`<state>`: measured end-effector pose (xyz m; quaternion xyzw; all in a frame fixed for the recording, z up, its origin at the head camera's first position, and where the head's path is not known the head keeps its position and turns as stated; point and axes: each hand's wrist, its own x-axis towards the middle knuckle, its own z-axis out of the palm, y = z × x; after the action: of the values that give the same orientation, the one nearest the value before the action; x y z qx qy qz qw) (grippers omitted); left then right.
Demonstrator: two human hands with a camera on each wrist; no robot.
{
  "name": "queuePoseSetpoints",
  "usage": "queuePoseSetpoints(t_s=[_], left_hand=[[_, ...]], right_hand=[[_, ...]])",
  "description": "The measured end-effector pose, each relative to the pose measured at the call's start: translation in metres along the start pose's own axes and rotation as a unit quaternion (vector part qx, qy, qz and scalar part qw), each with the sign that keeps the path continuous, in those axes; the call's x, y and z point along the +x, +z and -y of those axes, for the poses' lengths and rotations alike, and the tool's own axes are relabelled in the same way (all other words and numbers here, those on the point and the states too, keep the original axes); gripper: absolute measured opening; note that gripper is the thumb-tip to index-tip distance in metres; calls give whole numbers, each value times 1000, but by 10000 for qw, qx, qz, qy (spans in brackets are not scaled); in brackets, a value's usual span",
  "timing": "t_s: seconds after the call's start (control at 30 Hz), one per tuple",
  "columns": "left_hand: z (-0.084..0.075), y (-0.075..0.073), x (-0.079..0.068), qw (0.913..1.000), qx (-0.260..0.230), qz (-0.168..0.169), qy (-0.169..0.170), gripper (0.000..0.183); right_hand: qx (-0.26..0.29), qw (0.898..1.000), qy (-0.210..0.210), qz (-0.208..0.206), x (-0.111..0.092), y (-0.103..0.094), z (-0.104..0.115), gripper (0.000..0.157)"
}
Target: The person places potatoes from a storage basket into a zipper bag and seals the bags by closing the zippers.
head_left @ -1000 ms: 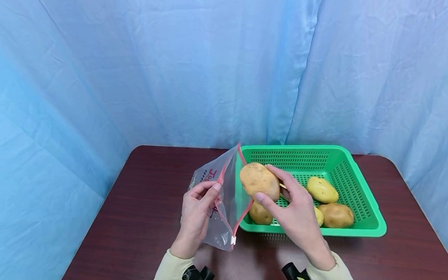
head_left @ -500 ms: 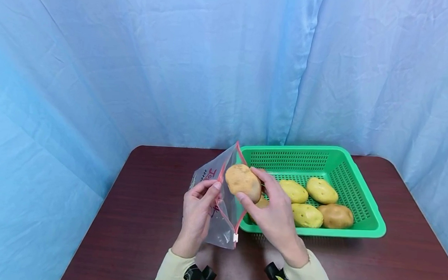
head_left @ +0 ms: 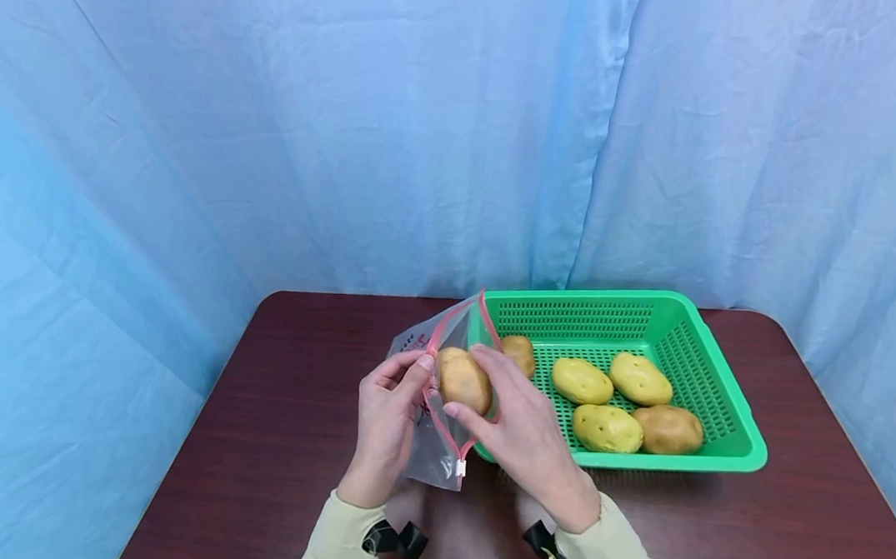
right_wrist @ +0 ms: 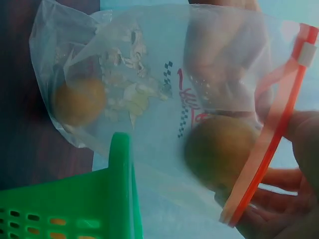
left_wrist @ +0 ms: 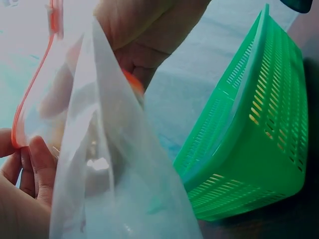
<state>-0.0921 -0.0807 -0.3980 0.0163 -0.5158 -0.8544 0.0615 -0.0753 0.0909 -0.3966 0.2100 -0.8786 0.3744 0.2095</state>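
Plastic bag (right_wrist: 149, 154), red lettering (right_wrist: 192, 104) seemingly illegible, left grip (head_left: 385, 423) tight on rim (right_wrist: 270, 154), right grip (head_left: 527, 433) around potato (head_left: 462, 382).

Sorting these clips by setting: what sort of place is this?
Probably a staged recording spot rather than a working kitchen, though I can't be sure: pale blue curtains hang behind a dark table, which bears a green basket of potatoes.

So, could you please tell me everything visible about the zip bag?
The zip bag looks like clear plastic, printed, with a red-edged mouth and white slider. It slants, open, beside the green basket. The left hand pinches its mouth; a potato lies inside; another potato, in the right hand, is just within.
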Motion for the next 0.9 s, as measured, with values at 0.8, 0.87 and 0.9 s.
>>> queuePoseSetpoints(t_s=[0.8, 0.87, 0.9], left_hand=[[-2, -9, -2, 9999, -5, -113, -120, 14], [-3, -10, -2, 9999, 38, -109, -128, 13], [-3, -10, -3, 9998, 47, -106, -137, 13]], right_hand=[[-370, 9979, -443, 308, -8, -75, -45, 62], [-440, 9977, -335, 402, -10, -81, -52, 63], [-479, 9974, -296, 450, -10, -84, -54, 64]])
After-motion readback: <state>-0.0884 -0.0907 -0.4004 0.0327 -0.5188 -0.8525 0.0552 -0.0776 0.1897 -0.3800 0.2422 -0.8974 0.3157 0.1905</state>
